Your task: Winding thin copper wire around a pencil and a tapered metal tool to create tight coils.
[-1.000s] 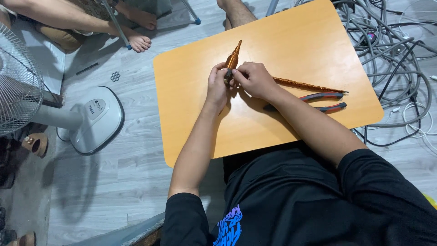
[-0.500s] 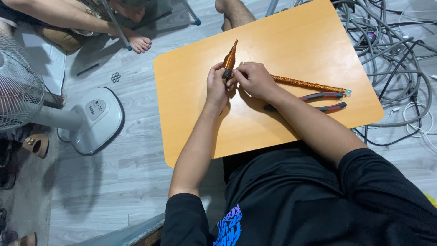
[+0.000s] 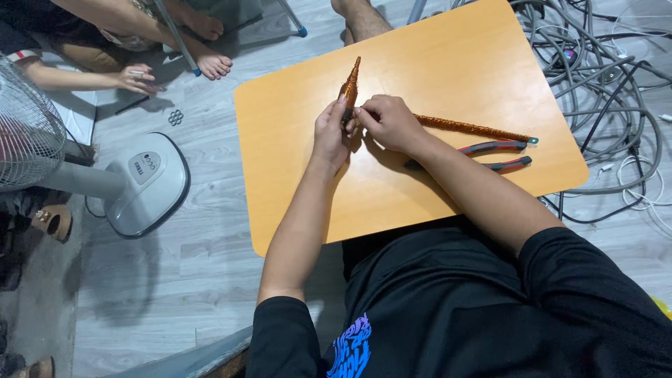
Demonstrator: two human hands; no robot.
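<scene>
Off the counter's (image 3: 448, 63) left edge, on the floor: standing fan (image 3: 28, 133) with grey base (image 3: 143, 182). Beyond the counter's far-left corner: another person's hand (image 3: 136, 78) and bare feet (image 3: 210, 63), not part of the work.

On the counter, left of centre: tapered orange fuzzy cone (image 3: 350, 80), tip pointing to the far edge, wide end buried between both hands. Left hand (image 3: 329, 133) at the cone's wide end, fingers (image 3: 334, 110) closed around it, wrist resting on the counter. Right hand (image 3: 388, 122) just beside, touching the left, fingers (image 3: 364, 112) pinched shut at the same spot, apparently on the near end of the orange fuzzy strand (image 3: 476, 128). Exact pinch point hidden by the knuckles.

Centre to right of the counter: the strand lying flat, running from under the right hand toward the right edge, small teal tip at the far end. Just nearer the counter's front edge than the strand: pliers (image 3: 500, 155) with red and grey handles, untouched, partly hidden by the right forearm. Off the counter's right edge: tangle of grey cables (image 3: 602, 63) on the floor.

Step in hand, as a judgement: winding the strand onto the cone's wide end, mid-wrap. Next turn calls for a firm left-hand hold on the cone, steady tension from the right-hand pinch, coils laid tight against each other, and loose strand kept clear of the pliers.
</scene>
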